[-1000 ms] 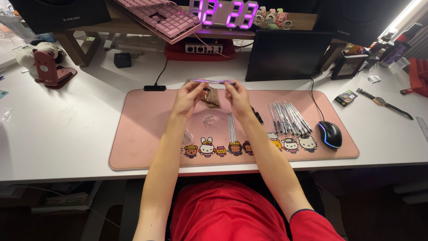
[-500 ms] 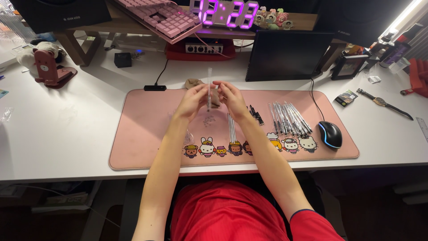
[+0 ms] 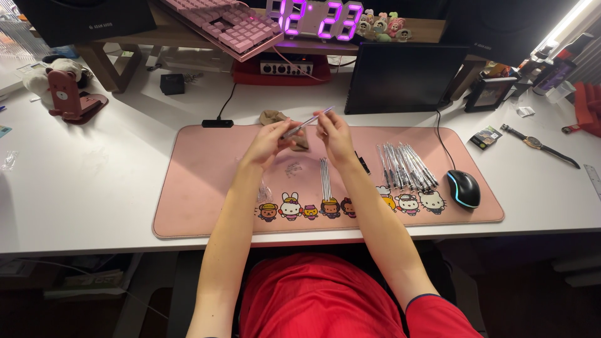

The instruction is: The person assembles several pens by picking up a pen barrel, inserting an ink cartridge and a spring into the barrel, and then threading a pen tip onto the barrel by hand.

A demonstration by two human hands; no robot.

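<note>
Both hands raised over the mat (image 3: 206,188), near its far edge. Left hand (image 3: 268,144) and right hand (image 3: 335,130) pinched opposite ends of one slim pen (image 3: 307,123), tilted, clear of the mat. Step judged: assembling or checking a single pen. Next move likely called for a firm push or twist along its axis. Refills (image 3: 325,178) lay just below; pens (image 3: 405,166) in a row right, beside mouse (image 3: 464,188).
</note>
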